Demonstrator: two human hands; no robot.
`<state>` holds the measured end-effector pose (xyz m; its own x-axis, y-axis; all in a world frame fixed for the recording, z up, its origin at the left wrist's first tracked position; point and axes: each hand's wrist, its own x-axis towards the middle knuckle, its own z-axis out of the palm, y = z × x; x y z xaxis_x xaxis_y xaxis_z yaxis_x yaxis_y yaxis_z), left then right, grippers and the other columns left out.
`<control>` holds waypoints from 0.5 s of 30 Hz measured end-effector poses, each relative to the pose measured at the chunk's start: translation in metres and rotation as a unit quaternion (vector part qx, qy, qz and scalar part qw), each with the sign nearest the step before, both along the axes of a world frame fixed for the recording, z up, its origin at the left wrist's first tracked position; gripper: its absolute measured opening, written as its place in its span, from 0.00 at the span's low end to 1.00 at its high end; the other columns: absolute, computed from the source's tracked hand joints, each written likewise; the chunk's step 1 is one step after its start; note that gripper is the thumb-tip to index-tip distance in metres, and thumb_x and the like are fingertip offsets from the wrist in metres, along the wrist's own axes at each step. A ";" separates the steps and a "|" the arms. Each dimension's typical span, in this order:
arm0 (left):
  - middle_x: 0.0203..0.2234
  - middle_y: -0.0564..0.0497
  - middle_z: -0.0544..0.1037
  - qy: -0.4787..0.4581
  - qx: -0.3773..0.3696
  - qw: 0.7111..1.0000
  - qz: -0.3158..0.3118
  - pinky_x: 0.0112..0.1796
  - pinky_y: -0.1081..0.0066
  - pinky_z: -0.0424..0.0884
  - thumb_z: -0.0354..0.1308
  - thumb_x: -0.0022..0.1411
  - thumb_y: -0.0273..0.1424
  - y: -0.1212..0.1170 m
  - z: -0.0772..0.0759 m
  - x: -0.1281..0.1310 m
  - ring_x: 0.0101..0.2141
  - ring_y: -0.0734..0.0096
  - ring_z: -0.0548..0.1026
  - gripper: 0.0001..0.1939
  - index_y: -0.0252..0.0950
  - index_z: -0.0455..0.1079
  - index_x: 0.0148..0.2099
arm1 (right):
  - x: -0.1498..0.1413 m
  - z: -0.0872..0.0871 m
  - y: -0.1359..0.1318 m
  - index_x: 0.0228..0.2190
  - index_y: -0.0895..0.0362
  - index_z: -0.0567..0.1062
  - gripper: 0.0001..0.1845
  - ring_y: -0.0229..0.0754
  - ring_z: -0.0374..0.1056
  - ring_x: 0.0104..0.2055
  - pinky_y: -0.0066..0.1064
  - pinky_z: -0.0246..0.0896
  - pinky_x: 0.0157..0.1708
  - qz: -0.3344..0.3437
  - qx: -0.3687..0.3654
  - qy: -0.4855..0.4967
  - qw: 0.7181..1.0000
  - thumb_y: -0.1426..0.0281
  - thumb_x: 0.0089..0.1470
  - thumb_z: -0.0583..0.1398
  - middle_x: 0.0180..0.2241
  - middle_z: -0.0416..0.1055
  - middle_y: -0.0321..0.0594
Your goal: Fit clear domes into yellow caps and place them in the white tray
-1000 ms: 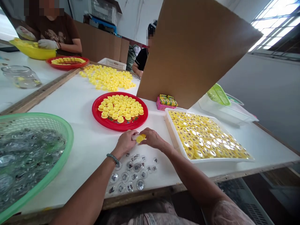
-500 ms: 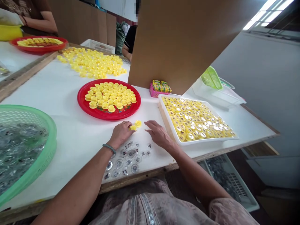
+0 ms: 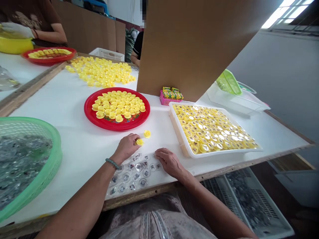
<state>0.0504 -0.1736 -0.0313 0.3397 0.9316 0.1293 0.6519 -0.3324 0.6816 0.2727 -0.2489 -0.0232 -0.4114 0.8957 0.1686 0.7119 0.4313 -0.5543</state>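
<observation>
My left hand [image 3: 126, 147] is closed, thumb and fingers pinching a small yellow cup-shaped piece [image 3: 140, 142] just above the white table. Another yellow piece [image 3: 147, 133] lies on the table just beyond it. My right hand [image 3: 169, 162] rests low over the table, its fingers drawn together and pointing left. Its fingertips cover a spot at the edge of a group of clear round discs with dark printed pictures [image 3: 136, 176]; whatever is under them is hidden. These discs lie spread near the table's front edge, between my forearms.
A red tray [image 3: 91, 120] holds many yellow pieces. To the right stands a white tray [image 3: 183, 141] of yellow pieces with shiny printed tops. A green basket [image 3: 56, 142] of clear discs is at left. Loose yellow pieces [image 3: 104, 71], a pink basket [image 3: 166, 101] and a cardboard panel [image 3: 189, 49] stand behind.
My right hand has drawn back from near the yellow pieces to the clear discs. My left hand has moved slightly back with its yellow piece, away from the other one. The view has shifted a little.
</observation>
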 end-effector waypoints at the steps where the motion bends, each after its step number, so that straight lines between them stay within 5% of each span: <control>1: 0.29 0.53 0.72 0.005 -0.003 1.000 0.003 0.29 0.71 0.63 0.61 0.51 0.27 -0.001 0.002 -0.001 0.29 0.66 0.70 0.08 0.37 0.68 0.36 | -0.004 0.001 0.002 0.34 0.57 0.74 0.08 0.39 0.67 0.36 0.29 0.61 0.37 -0.018 -0.011 0.020 1.000 0.74 0.57 0.54 0.34 0.72 0.41; 7: 0.28 0.54 0.72 -0.004 -0.029 0.999 0.023 0.29 0.70 0.62 0.64 0.50 0.32 -0.004 0.015 -0.003 0.28 0.66 0.70 0.13 0.37 0.69 0.39 | -0.019 0.004 0.018 0.27 0.57 0.71 0.07 0.35 0.63 0.25 0.24 0.54 0.26 -0.103 -0.047 0.093 0.989 0.69 0.56 0.57 0.24 0.69 0.34; 11: 0.31 0.53 0.74 -0.138 -0.065 0.988 0.014 0.29 0.71 0.63 0.62 0.53 0.36 -0.009 0.028 -0.003 0.26 0.69 0.69 0.15 0.37 0.71 0.43 | -0.027 0.015 0.027 0.26 0.57 0.72 0.08 0.36 0.64 0.27 0.25 0.55 0.28 -0.083 -0.032 0.100 0.991 0.67 0.55 0.57 0.25 0.70 0.36; 15: 0.27 0.51 0.75 -0.257 -0.121 0.958 -0.042 0.30 0.72 0.65 0.61 0.53 0.34 -0.017 0.032 0.004 0.29 0.68 0.70 0.09 0.35 0.73 0.36 | -0.038 0.019 0.034 0.26 0.56 0.74 0.06 0.36 0.65 0.27 0.26 0.56 0.28 -0.057 -0.056 0.104 0.991 0.68 0.52 0.60 0.26 0.72 0.36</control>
